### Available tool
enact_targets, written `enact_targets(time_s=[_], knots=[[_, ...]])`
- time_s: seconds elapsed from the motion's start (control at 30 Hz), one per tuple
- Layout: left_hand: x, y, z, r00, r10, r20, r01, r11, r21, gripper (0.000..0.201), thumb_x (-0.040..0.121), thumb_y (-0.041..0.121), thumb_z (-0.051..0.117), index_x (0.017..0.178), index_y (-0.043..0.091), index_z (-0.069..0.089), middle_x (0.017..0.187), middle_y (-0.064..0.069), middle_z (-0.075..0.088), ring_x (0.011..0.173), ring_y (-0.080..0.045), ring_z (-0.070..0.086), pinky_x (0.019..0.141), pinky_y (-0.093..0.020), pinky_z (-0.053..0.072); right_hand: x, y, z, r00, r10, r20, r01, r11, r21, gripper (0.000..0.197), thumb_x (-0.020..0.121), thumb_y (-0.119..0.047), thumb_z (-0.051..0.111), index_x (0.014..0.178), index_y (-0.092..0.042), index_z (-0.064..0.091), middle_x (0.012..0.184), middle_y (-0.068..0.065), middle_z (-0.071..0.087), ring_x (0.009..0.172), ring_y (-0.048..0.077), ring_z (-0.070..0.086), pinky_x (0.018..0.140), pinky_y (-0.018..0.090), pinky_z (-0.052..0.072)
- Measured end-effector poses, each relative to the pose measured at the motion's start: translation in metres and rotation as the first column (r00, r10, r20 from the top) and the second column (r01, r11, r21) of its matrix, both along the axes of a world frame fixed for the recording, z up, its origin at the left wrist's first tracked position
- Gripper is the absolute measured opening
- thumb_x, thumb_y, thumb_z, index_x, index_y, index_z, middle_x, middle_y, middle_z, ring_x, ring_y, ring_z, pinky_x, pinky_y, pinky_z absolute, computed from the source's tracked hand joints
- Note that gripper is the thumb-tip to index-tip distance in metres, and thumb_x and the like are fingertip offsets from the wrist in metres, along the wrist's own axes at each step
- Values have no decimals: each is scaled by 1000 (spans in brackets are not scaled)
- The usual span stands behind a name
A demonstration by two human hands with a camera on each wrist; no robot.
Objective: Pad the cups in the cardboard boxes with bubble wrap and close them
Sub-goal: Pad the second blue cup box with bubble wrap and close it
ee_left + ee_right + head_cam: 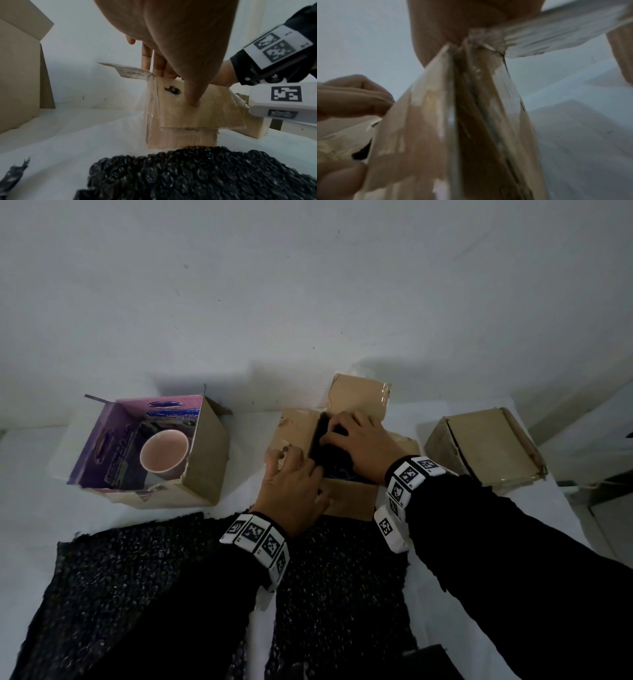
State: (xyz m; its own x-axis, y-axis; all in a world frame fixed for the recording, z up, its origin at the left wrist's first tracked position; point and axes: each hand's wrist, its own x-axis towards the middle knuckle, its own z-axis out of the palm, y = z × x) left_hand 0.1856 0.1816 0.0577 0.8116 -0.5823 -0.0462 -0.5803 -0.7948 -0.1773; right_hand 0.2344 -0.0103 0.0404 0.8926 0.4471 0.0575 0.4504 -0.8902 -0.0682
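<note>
I cannot see what sits inside the small brown cardboard box at the middle of the white table; my hands cover its dark opening, and the right wrist view is blurred. My left hand grips its near-left flap, thumb pressed on it. My right hand curls into the opening, and I cannot tell its grasp. Black bubble wrap lies in front.
</note>
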Motion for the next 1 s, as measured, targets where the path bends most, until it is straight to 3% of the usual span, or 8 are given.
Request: enact_targets(time_s=[0.2, 0.33, 0.43, 0.53, 0.6, 0.7, 0.9, 1.0], knots=[[-11, -8, 4, 991, 113, 74, -115, 993, 20, 54, 82, 63, 50, 96, 14, 69, 120, -3, 55, 123, -27, 34, 103, -52, 20, 2, 1, -2, 1000, 12, -16, -13, 995, -103, 50, 88, -22, 60, 133, -43, 51, 140, 3, 38, 128, 30, 29, 103, 46, 26], [-7, -9, 9, 997, 72, 37, -74, 994, 74, 58, 89, 64, 39, 109, 16, 65, 122, 1, 53, 133, -28, 26, 106, -55, 6, 1, 4, -2, 1000, 11, 2, -11, 996, -86, 46, 85, -23, 64, 128, -38, 57, 136, 6, 41, 125, 31, 32, 99, 46, 32], [-4, -13, 11, 998, 59, 28, -61, 993, 96, 56, 88, 65, 39, 103, 18, 66, 111, 2, 60, 131, -28, 31, 105, -54, -2, 2, 3, 2, 997, -44, 59, 41, 998, 46, 53, 72, -13, 73, 123, -22, 58, 120, 11, 50, 109, 32, 45, 82, 42, 44], [-6, -16, 12, 997, 77, -20, -76, 995, 67, 43, 86, 60, 48, 94, 20, 62, 97, 2, 63, 128, -29, 36, 107, -53, -6, 2, 2, 11, 979, -199, 45, 193, 975, 111, 44, 80, -10, 66, 121, -15, 53, 109, 12, 54, 94, 32, 56, 66, 36, 44], [-9, -16, 10, 995, 85, -59, -81, 994, 66, 32, 83, 53, 57, 86, 21, 57, 87, 3, 64, 123, -29, 42, 108, -54, -1, 2, 1, 12, 971, -238, 5, 236, 966, 102, 26, 88, -11, 58, 113, -12, 54, 106, 11, 56, 89, 32, 57, 63, 33, 39], [-10, -14, 8, 994, 96, -60, -91, 992, 86, 22, 78, 40, 67, 78, 22, 55, 77, 4, 63, 116, -26, 46, 108, -54, 7, 3, 0, 8, 966, -257, -7, 256, 962, 95, 16, 90, -10, 54, 105, -9, 57, 102, 11, 58, 85, 31, 58, 64, 32, 39], [-3, -15, 13, 992, 102, -72, -94, 990, 108, 14, 84, 33, 60, 92, 22, 60, 101, 1, 64, 131, -27, 34, 104, -54, 0, 3, -1, 0, 972, -227, -69, 233, 967, 102, 22, 86, -24, 50, 104, -12, 56, 95, 13, 63, 92, 30, 56, 64, 33, 40], [-1, -14, 13, 993, 100, -58, -94, 991, 90, 16, 86, 33, 57, 95, 21, 62, 107, 0, 63, 133, -28, 30, 104, -56, 3, 3, 2, 3, 975, -210, -68, 215, 973, 84, 26, 85, -17, 53, 110, -9, 53, 98, 17, 62, 96, 33, 54, 65, 33, 36]])
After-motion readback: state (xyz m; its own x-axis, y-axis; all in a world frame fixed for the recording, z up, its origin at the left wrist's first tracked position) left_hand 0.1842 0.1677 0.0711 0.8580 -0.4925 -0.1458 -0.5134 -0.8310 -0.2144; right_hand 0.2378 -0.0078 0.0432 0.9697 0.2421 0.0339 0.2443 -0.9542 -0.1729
